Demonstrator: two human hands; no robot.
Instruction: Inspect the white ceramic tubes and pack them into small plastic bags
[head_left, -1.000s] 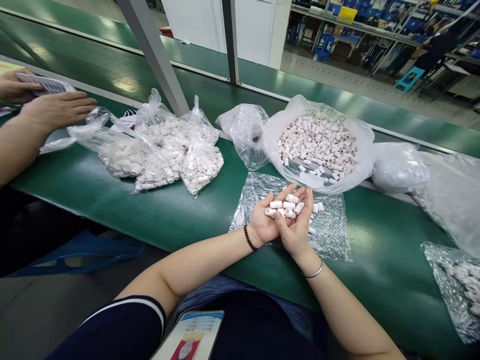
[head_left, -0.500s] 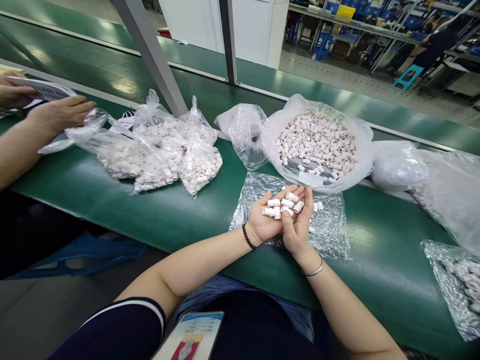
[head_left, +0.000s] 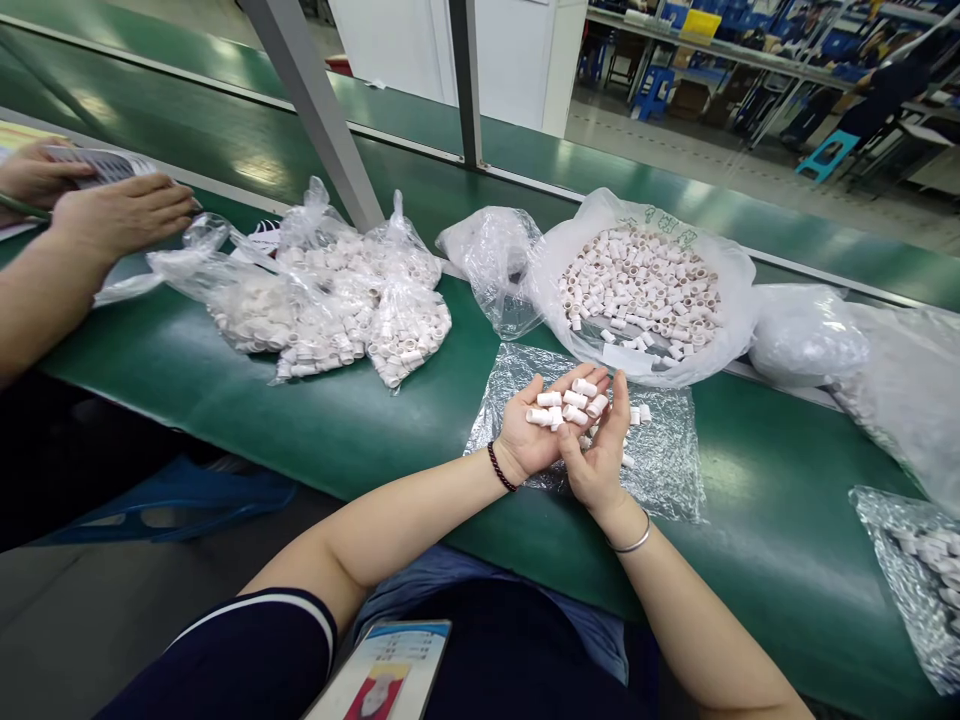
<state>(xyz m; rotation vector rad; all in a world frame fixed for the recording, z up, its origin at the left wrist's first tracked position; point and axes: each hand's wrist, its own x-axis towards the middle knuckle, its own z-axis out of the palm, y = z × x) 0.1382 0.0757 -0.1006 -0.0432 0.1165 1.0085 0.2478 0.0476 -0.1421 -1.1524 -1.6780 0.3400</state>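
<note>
My left hand [head_left: 526, 432] lies palm up with its fingers stretched out. On it rests a small heap of white plastic tube fittings [head_left: 574, 399], short and hollow with a stepped collar. Close against its right side is my right hand [head_left: 600, 462], fingers and thumb apart, the thumb tip by the heap's lower edge. Whether it touches a fitting I cannot tell. Beneath both hands a clear plastic bag [head_left: 667, 480] is spread flat, with more fittings partly hidden on it. Just behind stands a large open bag [head_left: 739, 275] full of the same fittings.
Several tied clear bags of fittings [head_left: 409, 335] sit to the left on the green bench [head_left: 390, 430]. Further left are a co-worker's hands [head_left: 120, 215] with papers. Other plastic bags [head_left: 806, 330] and a flat bag with fittings [head_left: 915, 570] lie right. A grey post [head_left: 315, 110] rises behind.
My right thumb and fingers have drawn slightly away from the heap, uncovering more fittings below. The heap stays on my left palm. The view has shifted a little; the co-worker's hands moved over the papers.
</note>
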